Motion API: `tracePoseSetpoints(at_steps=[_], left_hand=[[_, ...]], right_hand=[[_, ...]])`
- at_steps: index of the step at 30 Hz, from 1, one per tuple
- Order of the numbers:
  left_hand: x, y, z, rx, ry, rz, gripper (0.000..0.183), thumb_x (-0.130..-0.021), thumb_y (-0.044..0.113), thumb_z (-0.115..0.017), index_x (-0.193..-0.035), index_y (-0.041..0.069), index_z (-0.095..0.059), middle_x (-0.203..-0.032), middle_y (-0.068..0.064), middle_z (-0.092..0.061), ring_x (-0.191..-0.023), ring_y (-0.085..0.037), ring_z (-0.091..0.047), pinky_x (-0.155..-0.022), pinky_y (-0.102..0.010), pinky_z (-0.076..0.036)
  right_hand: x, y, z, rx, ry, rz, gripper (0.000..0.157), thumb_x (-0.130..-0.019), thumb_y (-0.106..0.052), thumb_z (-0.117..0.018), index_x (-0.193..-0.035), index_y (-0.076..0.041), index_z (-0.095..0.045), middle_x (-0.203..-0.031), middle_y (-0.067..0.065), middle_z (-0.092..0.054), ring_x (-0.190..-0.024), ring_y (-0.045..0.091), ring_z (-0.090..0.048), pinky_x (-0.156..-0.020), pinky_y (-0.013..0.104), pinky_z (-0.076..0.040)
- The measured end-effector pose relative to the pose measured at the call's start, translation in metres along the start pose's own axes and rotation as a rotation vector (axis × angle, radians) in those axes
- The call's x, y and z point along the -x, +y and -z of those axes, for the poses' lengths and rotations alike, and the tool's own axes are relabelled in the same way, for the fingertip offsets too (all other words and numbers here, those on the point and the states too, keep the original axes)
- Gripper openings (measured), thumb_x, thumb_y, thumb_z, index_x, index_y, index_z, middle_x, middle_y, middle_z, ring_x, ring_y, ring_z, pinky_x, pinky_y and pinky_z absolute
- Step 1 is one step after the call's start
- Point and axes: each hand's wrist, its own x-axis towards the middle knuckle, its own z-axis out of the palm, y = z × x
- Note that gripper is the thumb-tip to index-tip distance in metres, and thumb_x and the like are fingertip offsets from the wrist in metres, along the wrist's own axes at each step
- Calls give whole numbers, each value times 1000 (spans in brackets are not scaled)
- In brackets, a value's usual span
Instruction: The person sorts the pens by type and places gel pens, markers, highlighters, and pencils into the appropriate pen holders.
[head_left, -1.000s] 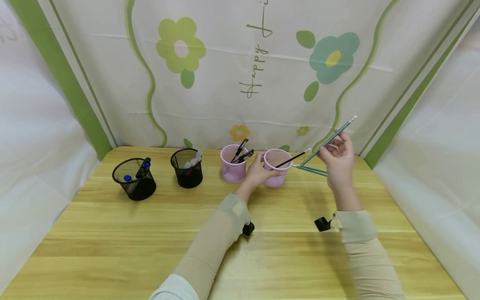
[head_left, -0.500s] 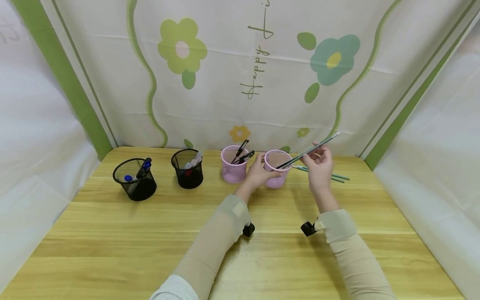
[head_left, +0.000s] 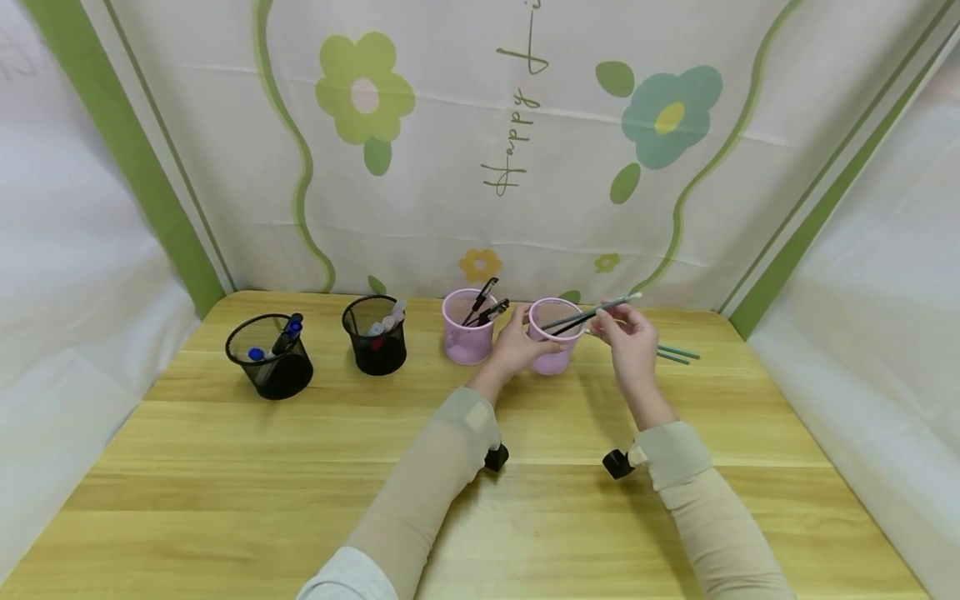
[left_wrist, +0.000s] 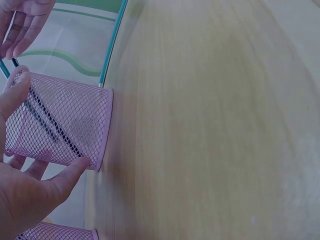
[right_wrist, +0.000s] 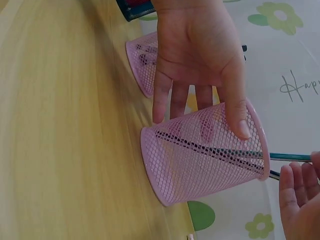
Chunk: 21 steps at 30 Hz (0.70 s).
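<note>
My left hand [head_left: 513,347] grips the pink mesh pen cup [head_left: 551,364] on the right, thumb and fingers spread round its wall. Between thumb and fingertips my right hand [head_left: 633,346] pinches a green pencil [right_wrist: 292,157] by its upper part. The pencil slants over the rim, its lower end inside the cup. A black pencil [right_wrist: 274,175] leans in the same cup, its foot down by the base in the right wrist view. On the table behind the right hand lie green pencils [head_left: 678,351], partly hidden by it.
Left of the held cup stands another pink mesh cup [head_left: 467,346] with black pens [head_left: 487,312]. Farther left are two black mesh cups, one with light-capped pens [head_left: 378,354], one with blue-capped pens [head_left: 281,379]. A printed cloth [head_left: 450,217] hangs behind the table.
The right hand has moved left and down, bringing the green pencil from beside the cup to inside its rim. The left hand has stayed on the cup.
</note>
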Motion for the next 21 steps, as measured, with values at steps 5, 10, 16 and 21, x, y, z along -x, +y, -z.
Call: tracePoseSetpoints(at_steps=[5, 10, 16, 21], left_hand=[[1, 0, 1, 4, -8, -1, 90, -80, 16, -91, -153, 10, -39, -152, -18, -48, -140, -34, -46, -111, -46, -43], [2, 1, 1, -9, -9, 6, 89, -80, 17, -91, -152, 13, -40, -152, -17, -49, -140, -34, -46, -111, -46, -43], [3, 2, 1, -7, -8, 8, 91, -79, 15, -92, -153, 10, -39, -152, -17, -49, -140, -35, -46, -112, -45, -43], [2, 1, 0, -4, -2, 1, 91, -79, 15, -91, -154, 9, -39, -152, -17, -48, -140, -35, -46, -112, -45, -43]], right_hand=[[-1, 3, 5, -14, 37, -5, 12, -96, 7, -66, -107, 12, -65, -88, 2, -69, -71, 11, -68, -73, 25, -61], [-4, 2, 13, -27, 55, -17, 6, -96, 4, -69, -102, 5, -69, -89, 3, -68, -69, 11, -66, -70, 23, -60], [-12, -4, 24, 3, 87, -46, 5, -95, 2, -71, -98, -2, -70, -87, 3, -68, -70, 11, -66, -69, 20, -59], [-18, -8, 35, 14, 70, -71, 7, -95, -2, -73, -101, -1, -70, -90, 5, -68, -73, 12, -66, -72, 21, -60]])
